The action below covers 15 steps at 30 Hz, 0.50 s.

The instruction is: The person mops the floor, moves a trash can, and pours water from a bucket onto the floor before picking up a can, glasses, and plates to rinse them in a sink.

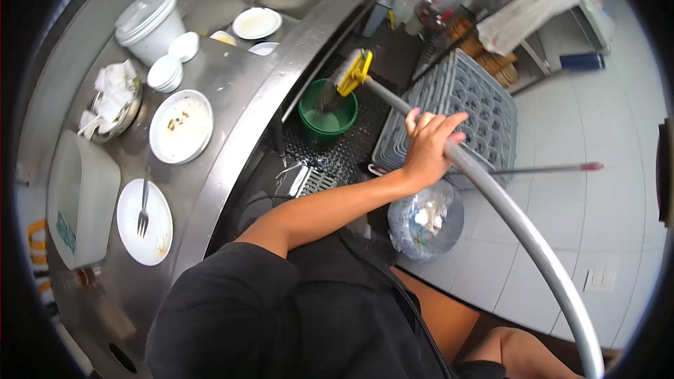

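Observation:
My left hand (427, 149) is shut around the grey metal handle (505, 214) of a mop. The handle runs from the lower right up to a yellow clamp (357, 70) at the mop head. The mop head dips into a green bucket (328, 118) on the dark floor mat below the counter edge. My right hand is out of view. My bare forearm reaches out from my dark sleeve over the floor.
A steel counter (232, 91) on the left holds a dirty plate (180, 126), a plate with a fork (144, 221), small bowls (166, 72), a lidded white tub (149, 24) and a white box (81, 200). On the floor stand a grey crate (456, 105) and a bag-lined bin (426, 219).

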Each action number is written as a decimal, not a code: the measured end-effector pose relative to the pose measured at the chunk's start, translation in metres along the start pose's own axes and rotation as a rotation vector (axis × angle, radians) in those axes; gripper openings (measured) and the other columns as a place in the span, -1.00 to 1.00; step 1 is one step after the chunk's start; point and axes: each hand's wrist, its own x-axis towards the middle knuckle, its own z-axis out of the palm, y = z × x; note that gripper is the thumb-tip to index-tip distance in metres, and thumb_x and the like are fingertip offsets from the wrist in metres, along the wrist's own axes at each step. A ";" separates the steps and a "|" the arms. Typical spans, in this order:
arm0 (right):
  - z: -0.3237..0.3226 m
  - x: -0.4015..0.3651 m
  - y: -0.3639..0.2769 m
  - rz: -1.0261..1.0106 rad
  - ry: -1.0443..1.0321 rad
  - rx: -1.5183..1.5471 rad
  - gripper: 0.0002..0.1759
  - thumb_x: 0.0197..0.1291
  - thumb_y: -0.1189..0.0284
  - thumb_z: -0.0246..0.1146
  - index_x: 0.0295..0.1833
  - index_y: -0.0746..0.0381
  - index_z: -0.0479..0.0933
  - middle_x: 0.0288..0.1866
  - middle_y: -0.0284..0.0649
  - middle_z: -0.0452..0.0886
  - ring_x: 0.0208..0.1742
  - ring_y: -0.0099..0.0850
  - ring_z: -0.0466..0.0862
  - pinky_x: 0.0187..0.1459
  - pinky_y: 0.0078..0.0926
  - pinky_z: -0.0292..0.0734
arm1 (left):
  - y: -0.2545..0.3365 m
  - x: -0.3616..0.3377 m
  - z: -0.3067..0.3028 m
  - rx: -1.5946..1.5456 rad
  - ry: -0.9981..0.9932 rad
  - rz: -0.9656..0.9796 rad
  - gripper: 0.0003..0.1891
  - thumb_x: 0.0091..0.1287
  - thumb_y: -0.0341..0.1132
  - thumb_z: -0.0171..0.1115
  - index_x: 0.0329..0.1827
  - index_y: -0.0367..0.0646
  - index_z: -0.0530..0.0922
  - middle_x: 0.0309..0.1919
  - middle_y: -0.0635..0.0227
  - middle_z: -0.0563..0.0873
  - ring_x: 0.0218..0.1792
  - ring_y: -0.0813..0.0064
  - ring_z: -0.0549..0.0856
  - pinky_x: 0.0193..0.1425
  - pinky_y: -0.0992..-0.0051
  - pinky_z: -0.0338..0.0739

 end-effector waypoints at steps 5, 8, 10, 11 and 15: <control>0.012 0.035 0.102 0.155 0.062 0.196 -0.52 0.10 -0.08 0.37 -0.11 0.09 0.67 -0.59 -0.46 0.59 -0.47 -0.47 0.62 -0.15 -0.30 0.60 | -0.119 -0.028 -0.008 0.407 -0.133 -0.378 -0.36 0.15 -0.20 0.43 0.30 -0.02 0.38 -0.01 0.25 0.53 0.10 0.17 0.45 0.26 -0.06 0.16; 0.010 0.056 0.201 0.371 0.252 -0.486 -0.54 0.35 0.00 0.11 -0.07 0.19 0.59 -0.52 -0.42 0.52 -0.43 -0.59 0.53 -0.15 -0.47 0.47 | -0.152 -0.032 -0.021 0.533 -0.210 -0.639 -0.09 0.01 -0.07 0.54 0.40 -0.04 0.20 0.15 0.11 0.42 0.23 0.02 0.33 0.20 -0.16 0.21; -0.007 0.083 0.254 0.452 0.019 -0.344 -0.57 0.41 0.16 0.06 -0.01 0.34 0.56 -0.24 -0.17 0.54 -0.10 -0.37 0.48 0.14 -0.31 0.32 | -0.142 -0.015 -0.036 0.399 -0.212 -0.666 0.08 -0.12 0.00 0.61 0.43 -0.08 0.11 0.14 0.03 0.43 0.24 -0.02 0.34 0.13 -0.21 0.27; -0.018 0.098 0.282 0.461 -0.269 0.047 -0.60 0.38 0.29 0.10 0.04 0.46 0.55 0.02 0.07 0.58 0.22 -0.12 0.46 0.42 -0.10 0.21 | -0.127 -0.002 -0.045 0.338 -0.190 -0.584 0.06 -0.13 -0.01 0.61 0.40 -0.09 0.14 0.10 0.05 0.48 0.19 -0.04 0.40 0.14 -0.13 0.32; 0.011 0.122 0.392 0.405 -0.275 0.080 -0.65 0.40 0.28 0.10 -0.09 0.40 0.57 -0.14 -0.06 0.60 0.01 -0.20 0.55 0.26 -0.21 0.36 | -0.095 0.038 -0.065 0.061 -0.042 -0.379 0.00 0.00 -0.08 0.54 0.45 -0.20 0.13 0.13 -0.12 0.48 0.20 -0.12 0.43 0.30 0.09 0.32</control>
